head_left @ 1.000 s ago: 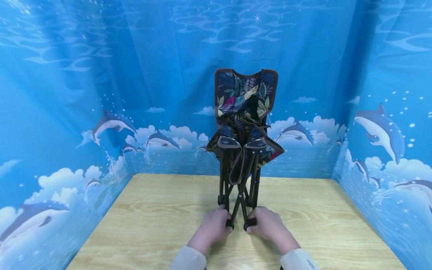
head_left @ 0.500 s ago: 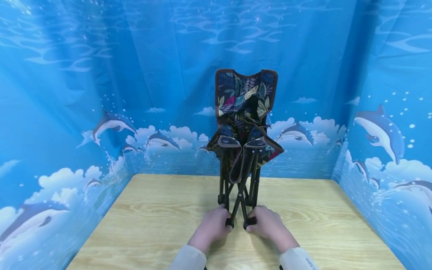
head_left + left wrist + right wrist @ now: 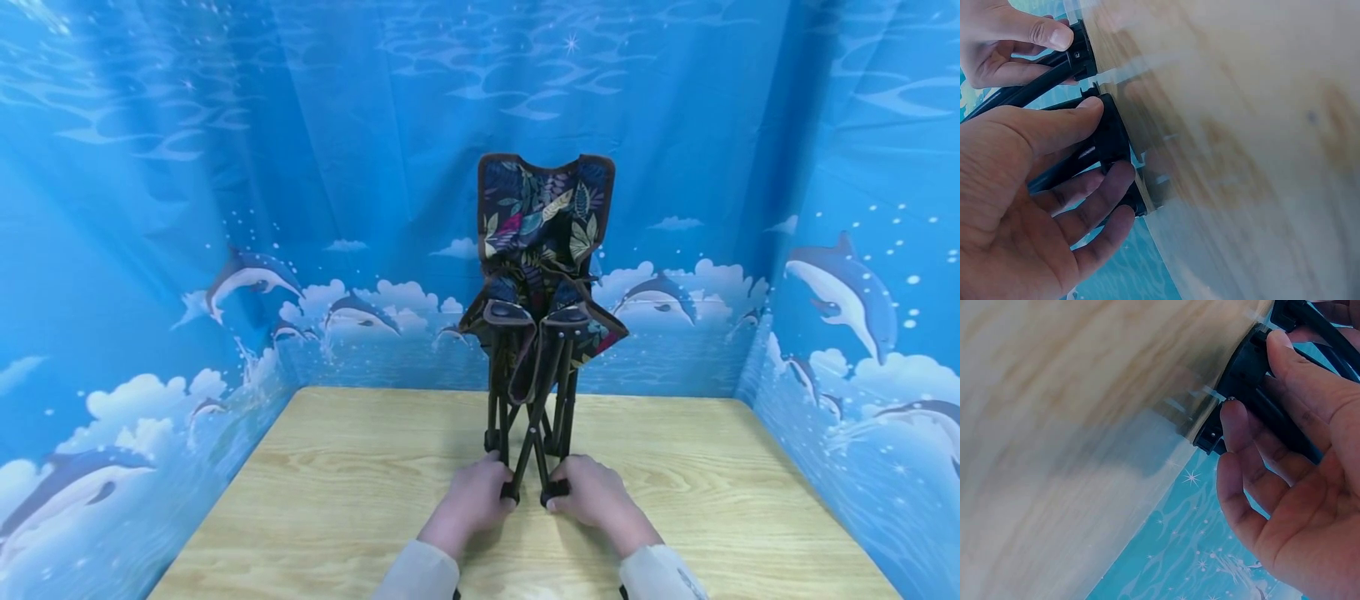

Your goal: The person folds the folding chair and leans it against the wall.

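A small folding chair (image 3: 543, 212) with dark leaf-print fabric and black tube legs stands upright on the table, its frame drawn narrow. My left hand (image 3: 476, 493) grips the foot of its near left leg, the thumb lying along the black plastic foot (image 3: 1112, 128) in the left wrist view. The near right foot (image 3: 1242, 365) is pinched by my right hand (image 3: 596, 496), with thumb on one side and curled fingers on the other. Between the hands the two near legs cross. Both far feet rest on the tabletop behind them, untouched.
The light wood-grain table (image 3: 337, 500) extends to both sides of the chair. Behind it and at both sides hangs a blue curtain (image 3: 360, 167) printed with dolphins, clouds and water; the chair back stands in front of it.
Hardly anything differs. Both hands keep their hold on the near feet, and the right hand with the chair's right side has shifted very slightly inward.
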The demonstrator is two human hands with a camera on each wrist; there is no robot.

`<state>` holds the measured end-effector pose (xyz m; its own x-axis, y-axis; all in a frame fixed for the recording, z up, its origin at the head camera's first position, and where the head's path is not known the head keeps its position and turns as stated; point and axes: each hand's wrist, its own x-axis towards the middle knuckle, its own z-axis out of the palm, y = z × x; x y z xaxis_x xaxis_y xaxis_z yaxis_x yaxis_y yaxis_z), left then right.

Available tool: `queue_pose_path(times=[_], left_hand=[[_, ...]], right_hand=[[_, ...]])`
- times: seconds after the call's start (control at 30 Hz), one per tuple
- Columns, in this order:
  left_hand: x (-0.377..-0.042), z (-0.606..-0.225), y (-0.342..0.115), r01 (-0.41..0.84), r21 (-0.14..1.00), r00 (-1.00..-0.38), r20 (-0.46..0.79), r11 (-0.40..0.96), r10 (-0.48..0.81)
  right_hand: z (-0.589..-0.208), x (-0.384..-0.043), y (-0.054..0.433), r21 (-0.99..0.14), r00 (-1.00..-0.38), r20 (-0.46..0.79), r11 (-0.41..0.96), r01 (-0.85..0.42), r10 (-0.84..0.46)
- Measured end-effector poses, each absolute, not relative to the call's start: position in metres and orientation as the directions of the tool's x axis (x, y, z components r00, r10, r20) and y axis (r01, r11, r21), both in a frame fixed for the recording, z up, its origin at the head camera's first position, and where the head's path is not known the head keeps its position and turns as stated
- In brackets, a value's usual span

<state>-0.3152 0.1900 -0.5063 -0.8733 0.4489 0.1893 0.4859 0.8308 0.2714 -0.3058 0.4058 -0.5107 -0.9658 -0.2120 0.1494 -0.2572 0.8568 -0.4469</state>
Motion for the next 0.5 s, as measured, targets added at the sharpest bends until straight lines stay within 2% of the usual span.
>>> queue_pose_path(times=[0.5], left_hand=[[-0.3189,-0.5081,0.1905,0.491,0.287,-0.87,0.204,0.822,0.449]], right_hand=[[-0.5108,-0.3105,0.4066,-0.448,-0.966,0.146,0.856,-0.258,-0.215]])
